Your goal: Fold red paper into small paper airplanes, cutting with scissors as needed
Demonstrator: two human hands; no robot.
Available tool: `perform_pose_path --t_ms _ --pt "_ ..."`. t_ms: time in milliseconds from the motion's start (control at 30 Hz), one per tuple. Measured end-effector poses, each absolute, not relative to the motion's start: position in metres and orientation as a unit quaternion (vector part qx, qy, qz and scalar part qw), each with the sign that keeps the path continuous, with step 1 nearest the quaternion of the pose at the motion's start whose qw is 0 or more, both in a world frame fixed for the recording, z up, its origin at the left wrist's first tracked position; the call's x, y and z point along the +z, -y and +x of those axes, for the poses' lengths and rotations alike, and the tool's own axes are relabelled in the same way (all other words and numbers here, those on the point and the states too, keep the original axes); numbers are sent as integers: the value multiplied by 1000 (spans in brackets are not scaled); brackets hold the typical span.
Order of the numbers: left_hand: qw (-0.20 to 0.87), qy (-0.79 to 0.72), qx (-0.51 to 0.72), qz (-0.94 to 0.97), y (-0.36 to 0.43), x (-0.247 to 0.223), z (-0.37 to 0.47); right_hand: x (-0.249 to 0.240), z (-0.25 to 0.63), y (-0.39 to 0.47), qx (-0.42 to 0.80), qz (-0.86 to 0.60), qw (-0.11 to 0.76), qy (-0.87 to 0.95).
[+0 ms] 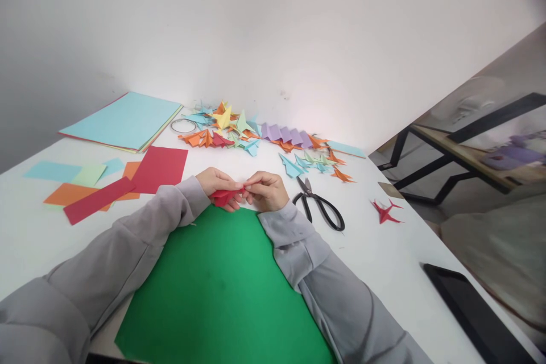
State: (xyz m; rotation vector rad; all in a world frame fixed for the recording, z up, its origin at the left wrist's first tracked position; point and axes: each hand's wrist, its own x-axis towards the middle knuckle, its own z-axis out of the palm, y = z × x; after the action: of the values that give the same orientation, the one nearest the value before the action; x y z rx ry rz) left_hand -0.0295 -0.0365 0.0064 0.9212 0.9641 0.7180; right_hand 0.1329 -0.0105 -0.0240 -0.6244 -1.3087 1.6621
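Observation:
Both hands meet at the far edge of a green sheet (230, 290) on the white table. A small folded red paper (222, 197) lies in my left hand (219, 185), its thumb and fingers closed on it. My right hand (268, 189) pinches the narrow right end of the same paper between thumb and forefinger. Some fingertips under the paper are partly hidden. Black-handled scissors (322, 205) rest just right of my right hand, blades pointing away. Farther right sits a finished-looking red folded paper figure (385, 213).
Red sheets (160, 169) and small coloured pieces (60, 171) lie on the left, with a stack of large sheets (123, 119) behind. Folded figures (224, 116) and a wire ring (183, 125) are near the wall. A dark tablet-like object (473, 307) lies at right.

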Motion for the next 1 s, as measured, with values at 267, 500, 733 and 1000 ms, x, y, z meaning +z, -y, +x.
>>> perform_pose_path --t_ms 267,500,733,1000 --pt "603 -436 449 495 37 2 -25 -26 134 8 665 -228 461 542" --pt "400 -462 504 611 43 5 -19 -32 132 6 594 -267 504 568" --pt "317 -446 486 681 44 4 -22 -32 132 4 594 -256 506 571" --pt "388 -459 499 624 44 3 -19 -31 132 5 595 -263 502 570"
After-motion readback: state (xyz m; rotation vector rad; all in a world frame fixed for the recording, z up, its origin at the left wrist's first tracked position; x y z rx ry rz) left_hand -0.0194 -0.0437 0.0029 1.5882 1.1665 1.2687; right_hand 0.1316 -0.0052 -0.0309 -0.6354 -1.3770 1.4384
